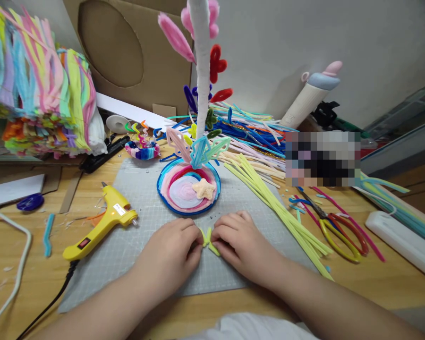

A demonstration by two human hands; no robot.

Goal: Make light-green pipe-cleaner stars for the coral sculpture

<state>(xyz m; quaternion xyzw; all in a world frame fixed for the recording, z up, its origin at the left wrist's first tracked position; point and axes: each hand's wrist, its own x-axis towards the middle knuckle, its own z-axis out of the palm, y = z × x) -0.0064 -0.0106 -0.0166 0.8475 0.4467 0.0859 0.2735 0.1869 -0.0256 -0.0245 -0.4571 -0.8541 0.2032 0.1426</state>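
Note:
Low over the grey cutting mat point(102, 278), my left hand point(179, 243) and my right hand point(239, 241) face each other, fingers closed. Between them is a small piece of yellow-green pipe cleaner point(208, 240), bent into a few short arms. Each hand pinches one side of it; the fingertips cover part of its shape. Just beyond stands a round base point(177, 208) wound in blue, pink and white, with a cream star point(203, 190) on it. A white post point(202, 80) with coloured fuzzy flowers and leaves rises behind the base.
A yellow glue gun point(104, 226) lies to the left, its cord running forward. On the right are yellow-green pipe cleaners point(279, 208), scissors point(335, 231) and a white power strip point(400, 241). Bundled pipe cleaners point(38, 75) stand at the back left; a white bottle point(308, 97) leans at the back right.

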